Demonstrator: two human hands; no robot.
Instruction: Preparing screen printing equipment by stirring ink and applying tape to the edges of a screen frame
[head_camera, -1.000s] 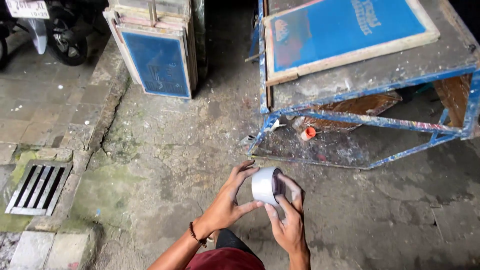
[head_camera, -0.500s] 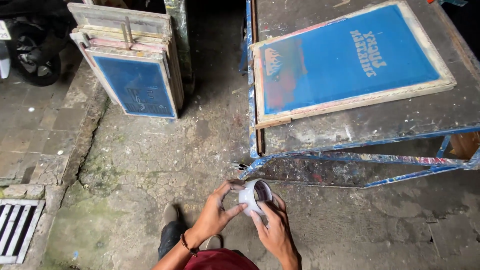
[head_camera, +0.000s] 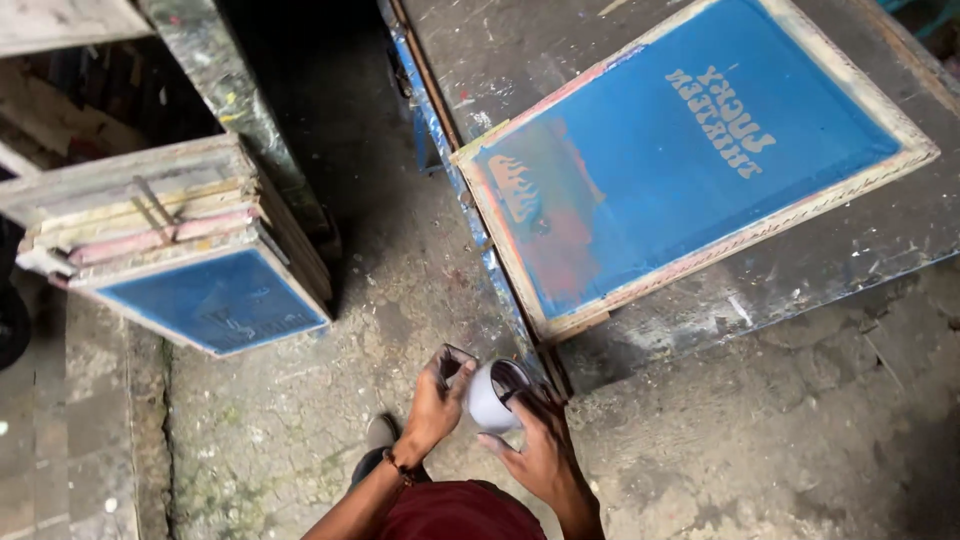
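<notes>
Peeling at the grey roll of wide tape (head_camera: 492, 398): right hand (head_camera: 535, 450) clamped round it, left hand (head_camera: 436, 400) fingers pinching its free end, beside the table corner (head_camera: 545, 350).

At your one o'clock, a big printing screen (head_camera: 690, 150) lies flat on the worktable (head_camera: 800, 290): rectangular, pale wooden frame, bright blue mesh with pale lettering toward the far end and a reddish, worn patch at the near corner. Over at your ten o'clock, a stack of framed screens (head_camera: 170, 250) leans on the ground, the front one blue in a whitish frame, pink and grey frame edges showing behind it.
</notes>
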